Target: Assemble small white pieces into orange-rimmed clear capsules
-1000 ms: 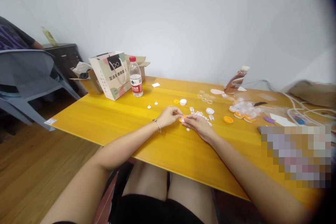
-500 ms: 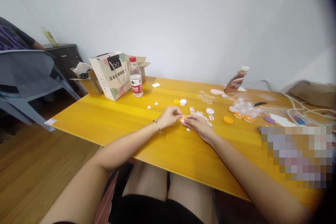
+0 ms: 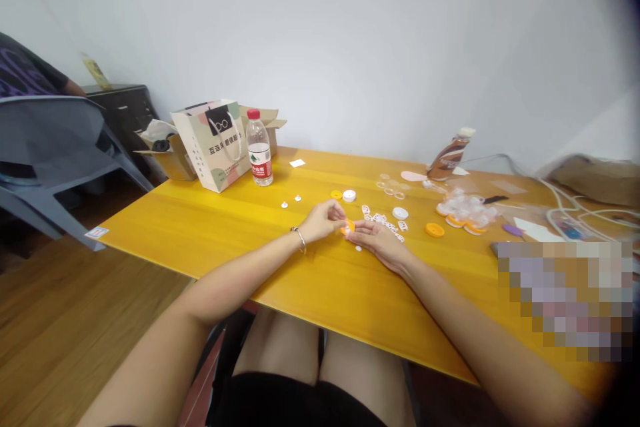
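Observation:
Between my two hands is a small orange-and-white round plastic piece (image 3: 349,227), partly covered by fingers. My left hand (image 3: 327,221) pinches its left side, and my right hand (image 3: 381,244) grips it from the right. Just below them lies a small white disc (image 3: 359,249) on the table. Beyond my right hand are several white cut-out pieces (image 3: 381,219) and a white round part (image 3: 400,213). A yellow disc (image 3: 336,195) and a white round cap (image 3: 349,196) sit behind my hands. Two small white pegged parts (image 3: 285,205) stand to the left.
On the yellow wooden table (image 3: 300,287) stand a water bottle (image 3: 260,153), a paper bag (image 3: 213,147) and a brown drink bottle (image 3: 451,155). To the right are an orange disc (image 3: 435,230), a pile of clear-wrapped pieces (image 3: 467,209) and white cables (image 3: 570,203). A person sits far left.
Both hands stay almost in place around the orange-and-white piece. The piece looks slightly turned, with more of its orange part showing between the fingers.

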Demonstrator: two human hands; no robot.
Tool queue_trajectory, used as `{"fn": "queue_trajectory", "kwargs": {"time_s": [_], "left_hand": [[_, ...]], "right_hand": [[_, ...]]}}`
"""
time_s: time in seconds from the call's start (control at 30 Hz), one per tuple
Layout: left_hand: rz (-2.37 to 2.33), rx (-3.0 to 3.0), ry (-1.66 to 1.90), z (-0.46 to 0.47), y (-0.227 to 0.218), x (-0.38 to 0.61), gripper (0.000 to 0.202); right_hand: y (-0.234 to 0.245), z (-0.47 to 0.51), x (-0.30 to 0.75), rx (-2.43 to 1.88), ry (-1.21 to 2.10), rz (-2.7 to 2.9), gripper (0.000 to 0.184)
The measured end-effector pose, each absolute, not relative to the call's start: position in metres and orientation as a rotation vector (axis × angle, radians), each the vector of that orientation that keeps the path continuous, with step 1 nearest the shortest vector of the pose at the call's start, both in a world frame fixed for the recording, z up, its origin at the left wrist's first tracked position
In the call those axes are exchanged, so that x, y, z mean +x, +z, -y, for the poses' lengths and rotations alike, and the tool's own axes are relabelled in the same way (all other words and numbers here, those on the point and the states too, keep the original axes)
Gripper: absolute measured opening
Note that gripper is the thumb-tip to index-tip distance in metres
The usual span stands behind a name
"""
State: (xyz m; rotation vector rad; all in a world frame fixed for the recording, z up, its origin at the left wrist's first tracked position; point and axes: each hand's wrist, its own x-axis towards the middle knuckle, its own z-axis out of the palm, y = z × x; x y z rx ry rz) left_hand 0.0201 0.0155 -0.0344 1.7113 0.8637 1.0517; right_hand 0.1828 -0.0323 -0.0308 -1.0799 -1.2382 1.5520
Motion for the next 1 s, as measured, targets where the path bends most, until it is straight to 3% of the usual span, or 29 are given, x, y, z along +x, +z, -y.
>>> {"fn": "queue_trajectory", "kwargs": {"time_s": [0.27,0.47,0.67,1.0], "left_hand": [[-0.825,1.443,0.988,-0.005,-0.020,0.021,0.029],[-0.847,1.379,0.963,-0.004,-0.017,0.018,0.031],[-0.824,1.381,0.955,-0.008,-0.020,0.017,0.033],[-0.997,1.829,0.975,-0.021,-0.021,0.025,0.020]], "right_hand": [[-0.029,0.034,0.185,-1.040,1.531,1.287,0.031],[-0.027,0.035,0.185,-1.020,1.345,1.430,0.047],[-0.027,0.034,0.186,-1.035,1.273,1.524,0.043],[-0.015,0.010,0.232,-1.008,0.938,0.977,0.043]]}}
